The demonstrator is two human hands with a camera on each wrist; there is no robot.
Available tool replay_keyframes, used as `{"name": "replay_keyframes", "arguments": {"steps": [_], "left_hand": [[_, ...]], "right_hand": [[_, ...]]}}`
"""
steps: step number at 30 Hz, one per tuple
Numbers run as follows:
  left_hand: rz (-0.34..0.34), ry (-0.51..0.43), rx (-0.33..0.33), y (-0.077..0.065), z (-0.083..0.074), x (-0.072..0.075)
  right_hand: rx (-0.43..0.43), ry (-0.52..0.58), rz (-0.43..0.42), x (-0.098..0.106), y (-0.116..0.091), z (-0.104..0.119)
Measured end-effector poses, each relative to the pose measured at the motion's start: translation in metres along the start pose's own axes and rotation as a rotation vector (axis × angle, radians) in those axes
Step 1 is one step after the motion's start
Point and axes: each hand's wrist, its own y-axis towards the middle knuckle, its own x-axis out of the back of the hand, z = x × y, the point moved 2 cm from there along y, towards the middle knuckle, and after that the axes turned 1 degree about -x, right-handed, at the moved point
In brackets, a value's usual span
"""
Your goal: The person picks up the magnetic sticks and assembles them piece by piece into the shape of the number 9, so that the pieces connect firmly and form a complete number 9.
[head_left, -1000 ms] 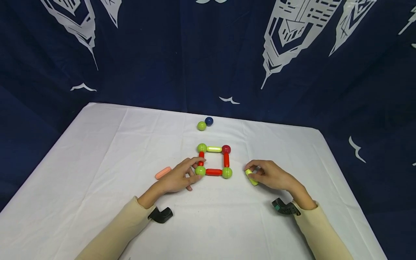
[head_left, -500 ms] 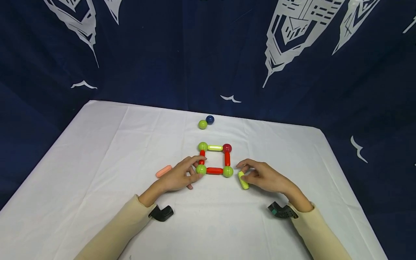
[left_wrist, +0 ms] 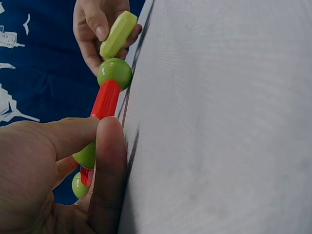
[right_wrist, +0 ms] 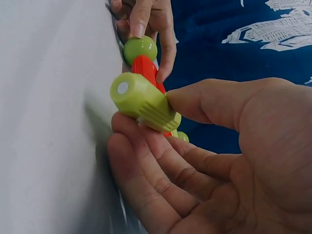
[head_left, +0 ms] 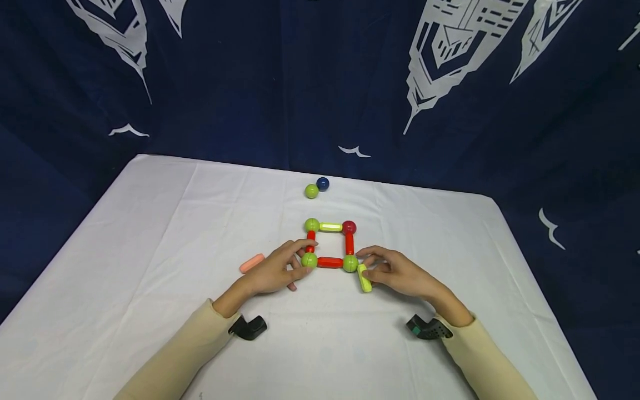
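A square of magnetic rods and balls lies mid-table in the head view. Three sides are red rods point(head_left: 330, 263), and a yellow-green rod point(head_left: 330, 227) forms the back one. Green balls sit at three corners, a red ball point(head_left: 349, 228) at the back right. My left hand point(head_left: 275, 272) holds the front-left green ball point(head_left: 309, 260) between thumb and fingers, partly covering the left red rod. Between thumb and fingertips, my right hand point(head_left: 400, 272) pinches a loose yellow-green rod point(right_wrist: 146, 102). Its far end is right at the front-right green ball point(left_wrist: 114, 74).
An orange rod point(head_left: 251, 263) lies left of the square, beside my left hand. Behind the square, a loose green ball point(head_left: 311, 191) and a dark blue ball point(head_left: 322, 184) sit together. A white cloth point(head_left: 320, 344) covers the table; a navy curtain point(head_left: 225, 100) hangs behind it.
My right hand has moved left with the yellow-green rod, bringing it to the front-right green ball and turning it more upright in the head view. My left hand has stayed in place.
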Motion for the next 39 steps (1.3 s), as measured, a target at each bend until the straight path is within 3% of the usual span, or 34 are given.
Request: {"name": "replay_keyframes", "arguments": {"steps": [15,29,39], "left_hand": [[0.000,-0.001,-0.008,0.000,0.000,0.000],[-0.001,0.017,-0.003,0.000,0.001,0.000],[-0.004,0.018,0.001,0.000,-0.001,0.000]], "right_hand": [[0.004,0.145,0.051,-0.012,0.001,0.000],[-0.017,0.153,0.025,-0.017,0.004,-0.002],[-0.030,0.121,-0.056,-0.023,0.005,0.000]]}}
